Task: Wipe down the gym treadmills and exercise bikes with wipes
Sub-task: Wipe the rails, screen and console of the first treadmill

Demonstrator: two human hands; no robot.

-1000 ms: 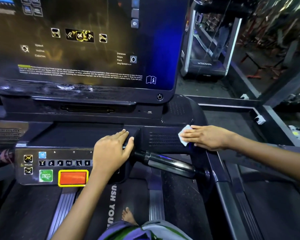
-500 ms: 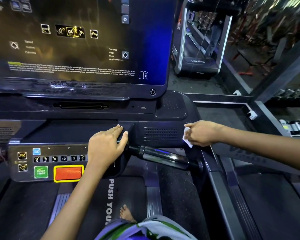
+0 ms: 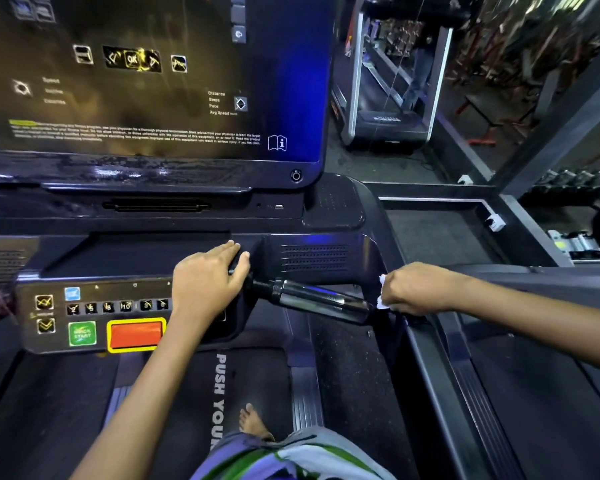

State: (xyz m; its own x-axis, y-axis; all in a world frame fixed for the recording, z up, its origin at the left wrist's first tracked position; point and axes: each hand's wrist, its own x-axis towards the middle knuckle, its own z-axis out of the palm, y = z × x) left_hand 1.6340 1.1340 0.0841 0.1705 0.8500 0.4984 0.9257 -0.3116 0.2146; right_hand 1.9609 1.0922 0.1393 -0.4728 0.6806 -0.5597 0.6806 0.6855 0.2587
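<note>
The treadmill console point(image 3: 312, 261) is dark matt plastic with a perforated grille. Its display screen point(image 3: 146, 81) is glossy and streaked. The handlebar grip point(image 3: 312, 299) shines like polished metal. The wipe point(image 3: 382, 289) looks like crumpled white paper or cloth.

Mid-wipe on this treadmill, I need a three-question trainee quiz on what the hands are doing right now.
1. True or false: the left hand holds the wipe.
2. Which part is the right hand wiping? A) the red stop button B) the right end of the metal grip bar, where it meets the side rail C) the console screen
3. Fill in: the left hand rests on the edge of the control ____.

Key
1. False: the wipe is bunched in the right hand.
2. B
3. panel
</note>
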